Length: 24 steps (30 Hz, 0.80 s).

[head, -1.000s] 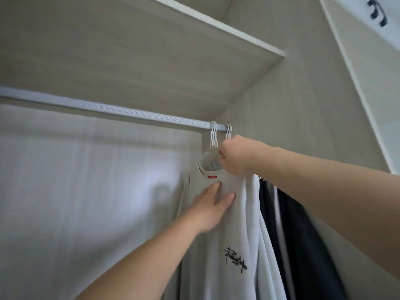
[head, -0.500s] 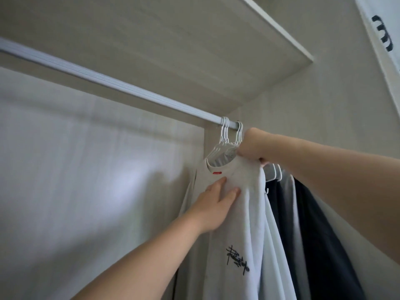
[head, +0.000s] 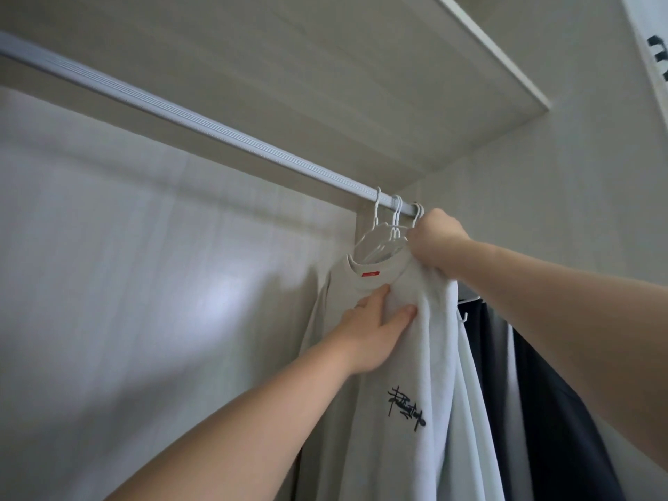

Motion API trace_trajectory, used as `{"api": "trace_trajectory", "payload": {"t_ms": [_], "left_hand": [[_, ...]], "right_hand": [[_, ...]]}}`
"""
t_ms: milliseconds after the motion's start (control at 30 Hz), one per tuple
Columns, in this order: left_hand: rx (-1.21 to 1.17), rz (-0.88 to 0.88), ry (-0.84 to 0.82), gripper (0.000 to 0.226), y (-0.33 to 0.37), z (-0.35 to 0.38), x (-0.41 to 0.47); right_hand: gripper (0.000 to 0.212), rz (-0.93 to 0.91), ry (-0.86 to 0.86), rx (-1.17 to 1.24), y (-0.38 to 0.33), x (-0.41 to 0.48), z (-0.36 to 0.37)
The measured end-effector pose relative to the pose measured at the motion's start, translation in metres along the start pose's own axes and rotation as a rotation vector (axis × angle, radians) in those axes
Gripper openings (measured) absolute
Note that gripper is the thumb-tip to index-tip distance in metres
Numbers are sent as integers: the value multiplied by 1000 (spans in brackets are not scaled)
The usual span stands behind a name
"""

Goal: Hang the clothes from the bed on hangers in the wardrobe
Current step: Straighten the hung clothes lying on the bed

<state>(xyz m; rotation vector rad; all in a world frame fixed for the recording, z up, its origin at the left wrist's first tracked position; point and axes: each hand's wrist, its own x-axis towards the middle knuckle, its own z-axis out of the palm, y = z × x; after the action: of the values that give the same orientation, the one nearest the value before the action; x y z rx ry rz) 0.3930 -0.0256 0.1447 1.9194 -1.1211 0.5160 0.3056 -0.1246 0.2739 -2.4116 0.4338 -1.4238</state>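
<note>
A light grey T-shirt (head: pixel 405 356) with a red neck label and a black script print hangs on a white hanger (head: pixel 379 244) from the wardrobe rail (head: pixel 202 128), near the rail's right end. My right hand (head: pixel 433 244) grips the shirt's shoulder right beside the hanger hooks, fingers curled round the cloth. My left hand (head: pixel 376 330) lies against the shirt's chest just under the collar, its fingers pressing into the fabric. Several white hanger hooks sit bunched on the rail there.
Dark navy and grey garments (head: pixel 535 410) hang right of the shirt, partly behind my right forearm. A shelf board (head: pixel 325 66) runs just above the rail. The wardrobe's side wall (head: pixel 542 211) stands close on the right; the rail's left stretch carries nothing.
The view has tilted and shifted, so the rail slants more. One hanger hook now sits a little apart to the left. Both hands stay on the shirt.
</note>
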Motion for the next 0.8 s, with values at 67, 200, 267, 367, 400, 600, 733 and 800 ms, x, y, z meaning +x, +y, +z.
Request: {"api": "trace_trajectory", "payload": {"t_ms": [67,200,267,367,400,600,733,800], "left_hand": [[14,11,27,85,4,-2,0],[15,55,158,75,14,-9,5],[44,78,252,71,19,-12,6],[52,102,397,66,26,-13,8],[52,108,439,65,30,-12,8],[171,164,622,64,70,2,9],[166,250,671,67,117,28,6],[141,276,660,66,146,48,3]], "right_hand": [[26,-31,54,14,-1,3,-3],[25,-92,152,-33,0,11,-17],[22,-158,198,-65,7,8,-28],[25,-230,285,-145,27,-8,-51],[26,-250,320,-190,37,-15,-62],[28,-248,457,-436,91,-57,-152],[25,-194,519,-523,127,-84,-223],[24,-152,563,-590,144,-99,-260]]}}
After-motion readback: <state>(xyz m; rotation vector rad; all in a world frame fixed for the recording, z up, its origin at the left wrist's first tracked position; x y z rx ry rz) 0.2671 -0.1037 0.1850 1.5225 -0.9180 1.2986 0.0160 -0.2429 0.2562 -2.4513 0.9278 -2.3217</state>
